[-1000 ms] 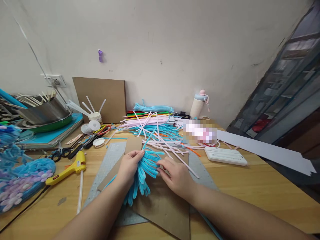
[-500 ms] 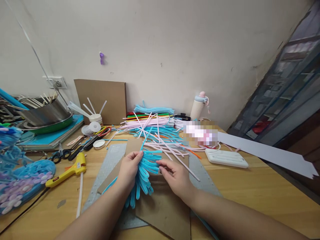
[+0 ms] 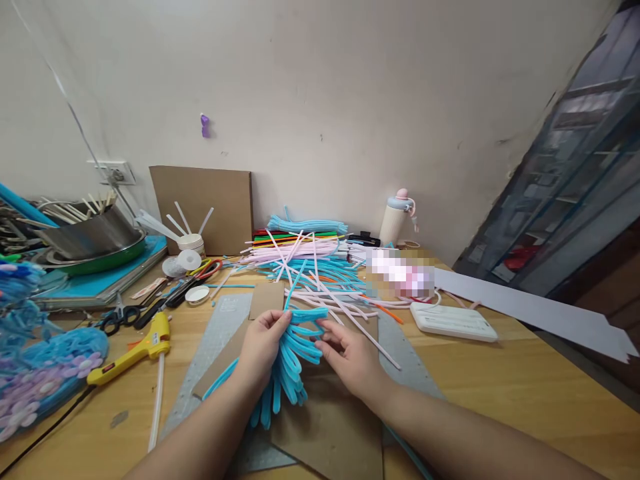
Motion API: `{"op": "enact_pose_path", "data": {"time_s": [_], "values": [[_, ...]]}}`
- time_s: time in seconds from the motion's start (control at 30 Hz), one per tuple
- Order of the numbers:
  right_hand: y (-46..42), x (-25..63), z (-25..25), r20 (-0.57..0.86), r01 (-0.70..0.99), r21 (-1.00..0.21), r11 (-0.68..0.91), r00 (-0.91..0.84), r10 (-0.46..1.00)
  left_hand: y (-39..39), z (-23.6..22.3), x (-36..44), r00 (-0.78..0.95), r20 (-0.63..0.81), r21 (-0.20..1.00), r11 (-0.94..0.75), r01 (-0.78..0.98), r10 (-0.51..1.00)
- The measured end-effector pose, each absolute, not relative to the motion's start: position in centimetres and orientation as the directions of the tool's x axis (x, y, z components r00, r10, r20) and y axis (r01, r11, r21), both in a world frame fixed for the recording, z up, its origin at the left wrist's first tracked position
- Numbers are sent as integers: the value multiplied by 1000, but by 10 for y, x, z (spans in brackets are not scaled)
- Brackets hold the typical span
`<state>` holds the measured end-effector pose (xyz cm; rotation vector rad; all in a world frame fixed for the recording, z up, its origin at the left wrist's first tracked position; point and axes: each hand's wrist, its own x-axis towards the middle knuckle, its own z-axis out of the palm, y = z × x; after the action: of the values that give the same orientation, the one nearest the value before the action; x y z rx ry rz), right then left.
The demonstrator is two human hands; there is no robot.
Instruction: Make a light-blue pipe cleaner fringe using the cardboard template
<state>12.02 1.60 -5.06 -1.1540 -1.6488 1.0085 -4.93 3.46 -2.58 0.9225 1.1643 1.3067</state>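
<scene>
- Bunch of blue loops (image 3: 286,357): between hands, above cardboard (image 3: 330,430); many loops formed.
- 1 straight end (image 3: 295,288), bunch's 12 o'clock: unlooped.
- Left hand (image 3: 265,340): pinching bunch, 11 o'clock.
- Right hand (image 3: 353,357): fingers narrow at loop tips, 3 o'clock; grip unclear.
- Pink strips (image 3: 300,251), 12 o'clock: loose.

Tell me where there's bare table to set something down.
Widest: tabletop between the white device and right forearm. Smaller: between the yellow glue gun and white stick, around a gray spot. Crowded: beyond the left hand and right hand, where pink stems and blue stems pile up.
</scene>
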Motion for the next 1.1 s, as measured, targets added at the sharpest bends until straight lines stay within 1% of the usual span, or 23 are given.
{"op": "enact_pose_path", "data": {"time_s": [0.17, 0.23, 0.3, 0.33, 0.4, 0.5, 0.57, 0.6, 0.67, 0.73, 0.83, 0.9, 0.97, 1.1], "values": [[17, 126, -42, 230, 430, -841, 327, -263, 937, 35, -26, -47, -65, -90, 981, 78, -175, 994], [18, 127, -40, 244, 457, -818, 349, -273, 930, 34, -26, -47, -44, -106, 981, 98, -168, 993], [20, 127, -41, 242, 445, -831, 333, -248, 938, 34, -26, -47, -40, -125, 978, 117, -170, 991], [21, 126, -41, 233, 416, -855, 309, -226, 946, 34, -25, -47, -42, -134, 977, 125, -171, 990], [24, 124, -43, 175, 299, -928, 225, -185, 967, 34, -25, -46, -38, -150, 976, 142, -165, 988], [28, 122, -45, -10, 64, -998, 2, -180, 984, 33, -24, -46, -9, -165, 974, 162, -158, 986], [30, 122, -44, -120, -79, -987, -137, -188, 975, 33, -24, -46, 3, -164, 974, 162, -161, 986], [30, 123, -44, -153, -147, -972, -183, -193, 969, 33, -23, -46, 6, -161, 974, 160, -162, 987], [29, 124, -42, -175, -263, -937, -228, -210, 962, 33, -23, -46, 8, -156, 974, 155, -163, 988], [27, 124, -40, -176, -342, -906, -251, -235, 956, 33, -23, -47, 6, -146, 974, 145, -174, 989], [23, 124, -37, -242, -391, -851, -350, -298, 923, 34, -24, -48, -13, -121, 975, 117, -189, 993], [22, 123, -36, -288, -371, -832, -413, -348, 892, 34, -24, -48, -18, -112, 978, 107, -179, 993], [22, 123, -35, -287, -331, -847, -415, -370, 883, 34, -23, -47, -14, -108, 982, 104, -159, 994], [22, 123, -35, -260, -269, -894, -360, -344, 902, 32, -23, -46, 4, -90, 989, 90, -115, 996]]}}
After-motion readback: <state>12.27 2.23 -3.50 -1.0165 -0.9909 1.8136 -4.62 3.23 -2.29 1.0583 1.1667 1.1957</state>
